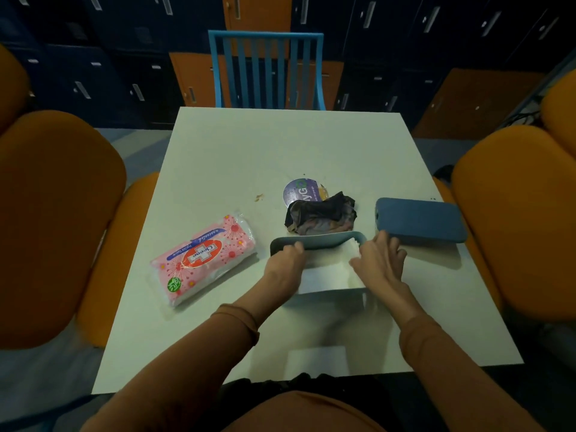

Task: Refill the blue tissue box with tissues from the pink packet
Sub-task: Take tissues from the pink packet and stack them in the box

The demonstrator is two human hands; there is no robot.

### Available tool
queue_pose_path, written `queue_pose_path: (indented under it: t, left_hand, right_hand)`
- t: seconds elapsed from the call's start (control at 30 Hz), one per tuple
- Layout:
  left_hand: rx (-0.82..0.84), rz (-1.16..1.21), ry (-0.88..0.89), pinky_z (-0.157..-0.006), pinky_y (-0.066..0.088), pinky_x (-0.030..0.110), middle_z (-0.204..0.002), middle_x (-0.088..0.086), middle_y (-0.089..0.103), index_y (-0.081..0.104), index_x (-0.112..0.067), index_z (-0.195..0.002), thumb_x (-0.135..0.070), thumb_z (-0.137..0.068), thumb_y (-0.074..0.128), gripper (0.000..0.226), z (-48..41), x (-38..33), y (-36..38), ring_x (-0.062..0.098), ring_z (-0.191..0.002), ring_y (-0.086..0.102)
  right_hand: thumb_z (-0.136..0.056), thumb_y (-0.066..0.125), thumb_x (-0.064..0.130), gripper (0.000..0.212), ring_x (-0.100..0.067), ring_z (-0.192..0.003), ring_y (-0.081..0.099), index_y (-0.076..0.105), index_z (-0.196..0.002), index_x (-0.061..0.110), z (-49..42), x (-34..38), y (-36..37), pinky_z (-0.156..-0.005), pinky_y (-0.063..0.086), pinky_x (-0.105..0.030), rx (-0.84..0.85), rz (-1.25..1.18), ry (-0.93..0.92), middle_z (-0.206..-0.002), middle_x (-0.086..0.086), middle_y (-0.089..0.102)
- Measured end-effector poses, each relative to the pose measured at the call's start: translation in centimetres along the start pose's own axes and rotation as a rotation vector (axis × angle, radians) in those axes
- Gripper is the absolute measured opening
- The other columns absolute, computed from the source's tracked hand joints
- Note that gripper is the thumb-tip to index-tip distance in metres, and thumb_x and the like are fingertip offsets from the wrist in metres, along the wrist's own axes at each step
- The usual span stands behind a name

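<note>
Blue tissue box (324, 240): lidless, white tissues (327, 269) inside | left hand (282, 263) grips its rim | right hand (381, 260) flat, fingers straight, on tissues

Open blue box (327, 240) beside pink packet (204, 260)

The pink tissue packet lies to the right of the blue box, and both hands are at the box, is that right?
No. In the head view the pink tissue packet lies to the left of the blue box, not the right. The left hand and right hand are indeed at the box.
</note>
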State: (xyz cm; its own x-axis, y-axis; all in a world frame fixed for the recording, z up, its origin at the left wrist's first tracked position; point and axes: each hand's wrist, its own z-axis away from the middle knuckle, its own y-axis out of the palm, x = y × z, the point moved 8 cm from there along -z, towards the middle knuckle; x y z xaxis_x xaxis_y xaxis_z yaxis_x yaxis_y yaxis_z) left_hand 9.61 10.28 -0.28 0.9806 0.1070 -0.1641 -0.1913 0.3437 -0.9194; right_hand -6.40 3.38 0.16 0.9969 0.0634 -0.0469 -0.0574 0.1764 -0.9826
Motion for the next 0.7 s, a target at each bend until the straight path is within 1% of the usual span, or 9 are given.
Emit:
queue_pose_path:
  t: [0.13,0.2,0.3,0.37,0.4,0.47,0.57,0.63,0.7]
  left_hand:
    - [-0.009,-0.025,-0.003,-0.084,0.050,0.036,-0.127,0.017,0.053,0.034,0.000,-0.134,-0.003,-0.093,0.050,0.044,-0.1,0.0,0.4,0.032,-0.112,0.060]
    - [-0.029,-0.026,0.013,-0.084,0.051,0.036,-0.128,0.016,0.050,0.034,-0.002,-0.135,-0.003,-0.091,0.055,0.048,-0.1,-0.2,0.3,0.031,-0.112,0.059]
    - [-0.070,-0.010,0.059,-0.083,0.049,0.036,-0.131,0.015,0.045,0.034,-0.005,-0.136,-0.002,-0.089,0.058,0.053,0.1,-0.4,-0.6,0.030,-0.116,0.052]
    - [-0.135,0.004,0.095,-0.075,0.045,0.033,-0.132,0.014,0.043,0.033,-0.007,-0.139,-0.004,-0.091,0.055,0.052,0.3,-0.4,-1.7,0.029,-0.115,0.049]
    - [-0.186,0.025,0.114,-0.070,0.041,0.031,-0.131,0.013,0.043,0.033,-0.009,-0.140,-0.006,-0.093,0.053,0.052,0.5,-0.2,-2.5,0.028,-0.113,0.049]
    - [-0.290,0.087,0.159,-0.065,0.036,0.029,-0.126,0.010,0.046,0.036,-0.012,-0.141,-0.011,-0.094,0.050,0.048,0.9,0.2,-4.3,0.026,-0.106,0.051]
    - [-0.380,0.177,0.181,-0.062,0.034,0.029,-0.122,0.006,0.049,0.047,-0.014,-0.130,-0.020,-0.095,0.050,0.036,1.4,2.1,-7.3,0.023,-0.102,0.054]
    - [-0.417,0.226,0.114,-0.064,0.034,0.029,-0.123,0.005,0.051,0.048,-0.016,-0.128,-0.025,-0.095,0.051,0.035,1.1,4.7,-8.7,0.023,-0.103,0.054]
    - [-0.415,0.273,-0.004,-0.072,0.041,0.035,-0.126,0.006,0.049,0.046,-0.017,-0.130,-0.027,-0.093,0.054,0.039,0.4,8.2,-9.0,0.026,-0.110,0.053]
  right_hand:
    - [-0.090,0.057,0.030,0.029,-0.030,-0.120,0.038,0.062,-0.116,0.018,-0.2,0.6,0.9,-0.095,0.034,-0.040,0.045,0.095,-0.042,-0.134,-0.011,0.039]
    - [-0.091,0.056,0.031,0.032,-0.030,-0.123,0.038,0.059,-0.120,0.017,-0.4,0.6,1.6,-0.097,0.033,-0.042,0.108,0.070,-0.052,-0.136,-0.011,0.039]
    - [-0.090,0.058,0.036,0.036,-0.030,-0.123,0.038,0.057,-0.122,0.017,-0.6,0.3,2.1,-0.098,0.033,-0.044,0.205,-0.002,-0.056,-0.136,-0.011,0.040]
    - [-0.089,0.060,0.039,0.040,-0.030,-0.125,0.038,0.056,-0.123,0.018,-0.5,0.1,1.7,-0.099,0.032,-0.046,0.248,-0.023,-0.056,-0.136,-0.011,0.040]
    - [-0.089,0.061,0.039,0.040,-0.031,-0.125,0.038,0.056,-0.123,0.018,-0.5,0.0,1.1,-0.099,0.032,-0.048,0.252,-0.026,-0.059,-0.136,-0.012,0.041]
    - [-0.089,0.060,0.038,0.036,-0.031,-0.122,0.040,0.058,-0.120,0.019,-0.6,0.2,-0.8,-0.099,0.032,-0.051,0.196,-0.042,-0.066,-0.131,-0.011,0.044]
    - [-0.090,0.058,0.032,0.025,-0.030,-0.114,0.046,0.062,-0.111,0.019,-1.1,1.4,-5.1,-0.096,0.034,-0.050,0.012,-0.161,-0.102,-0.123,-0.010,0.049]
    - [-0.090,0.057,0.029,0.021,-0.030,-0.110,0.048,0.064,-0.108,0.021,-1.5,3.2,-7.3,-0.093,0.035,-0.047,-0.044,-0.260,-0.142,-0.118,-0.009,0.050]
    - [-0.088,0.059,0.027,0.021,-0.030,-0.109,0.050,0.066,-0.107,0.022,-2.2,5.5,-8.4,-0.095,0.038,-0.045,-0.035,-0.361,-0.182,-0.116,-0.008,0.051]
